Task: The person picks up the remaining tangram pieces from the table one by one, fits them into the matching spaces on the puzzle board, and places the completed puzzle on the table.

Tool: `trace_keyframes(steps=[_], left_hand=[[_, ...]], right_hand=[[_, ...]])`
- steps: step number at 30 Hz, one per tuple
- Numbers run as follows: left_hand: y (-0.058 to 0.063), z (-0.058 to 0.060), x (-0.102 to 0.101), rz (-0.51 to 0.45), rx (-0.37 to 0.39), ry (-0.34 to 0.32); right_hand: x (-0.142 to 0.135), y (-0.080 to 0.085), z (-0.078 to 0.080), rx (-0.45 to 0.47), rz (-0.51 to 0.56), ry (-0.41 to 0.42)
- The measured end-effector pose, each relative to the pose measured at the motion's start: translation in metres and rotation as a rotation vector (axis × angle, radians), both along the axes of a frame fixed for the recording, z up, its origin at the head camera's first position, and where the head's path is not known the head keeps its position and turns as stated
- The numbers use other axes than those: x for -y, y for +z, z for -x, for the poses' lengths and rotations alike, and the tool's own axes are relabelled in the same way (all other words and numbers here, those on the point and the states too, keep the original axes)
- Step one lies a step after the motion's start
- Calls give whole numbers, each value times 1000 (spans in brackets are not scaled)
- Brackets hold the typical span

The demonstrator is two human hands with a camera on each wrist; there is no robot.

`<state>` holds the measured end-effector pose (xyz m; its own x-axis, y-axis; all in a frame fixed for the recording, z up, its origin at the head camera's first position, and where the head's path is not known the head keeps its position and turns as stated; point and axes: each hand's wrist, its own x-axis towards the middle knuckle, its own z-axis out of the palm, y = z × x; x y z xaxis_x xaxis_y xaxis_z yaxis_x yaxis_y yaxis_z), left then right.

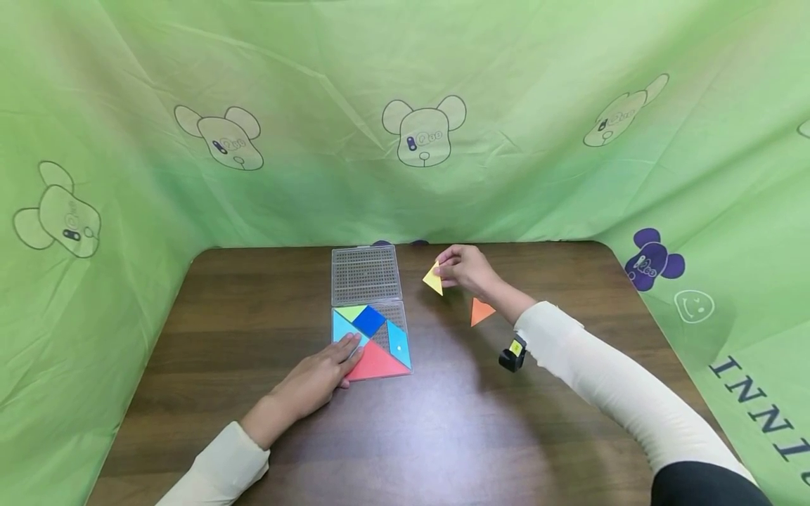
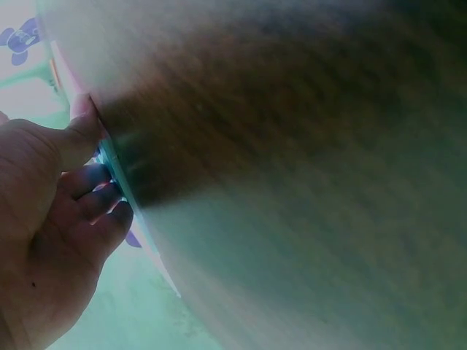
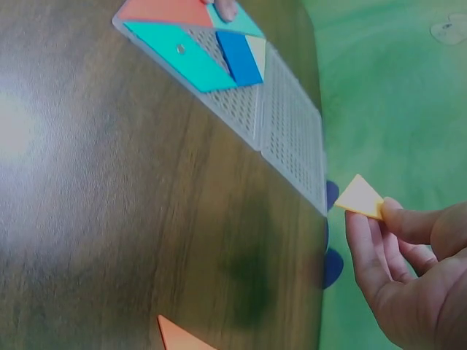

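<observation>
While the right hand (image 1: 467, 268) pinches a yellow triangle (image 1: 433, 280), left hand (image 1: 311, 378) rests on red triangle (image 1: 382, 362), fingers extended

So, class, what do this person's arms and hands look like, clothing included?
The left hand and right hand are gloveless. The left sleeve and right sleeve are cream-white; the right meets black fabric higher up. A small black device with a yellowish label shows by the right cuff.

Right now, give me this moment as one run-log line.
left hand: touches light-blue triangle in open case | right hand: pinches yellow triangle, raised off table | orange triangle: loose on table | case: partly filled
</observation>
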<state>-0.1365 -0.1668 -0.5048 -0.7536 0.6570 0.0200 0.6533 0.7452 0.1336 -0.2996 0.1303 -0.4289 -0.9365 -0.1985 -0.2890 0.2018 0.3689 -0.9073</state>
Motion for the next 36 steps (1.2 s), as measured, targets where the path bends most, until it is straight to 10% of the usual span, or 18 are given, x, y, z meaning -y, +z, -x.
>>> trace_keyframes(steps=[36], left_hand=[[3,-2,-1,-7,-15,-9]], right_hand=[[44,-5,-26,74,30,119]])
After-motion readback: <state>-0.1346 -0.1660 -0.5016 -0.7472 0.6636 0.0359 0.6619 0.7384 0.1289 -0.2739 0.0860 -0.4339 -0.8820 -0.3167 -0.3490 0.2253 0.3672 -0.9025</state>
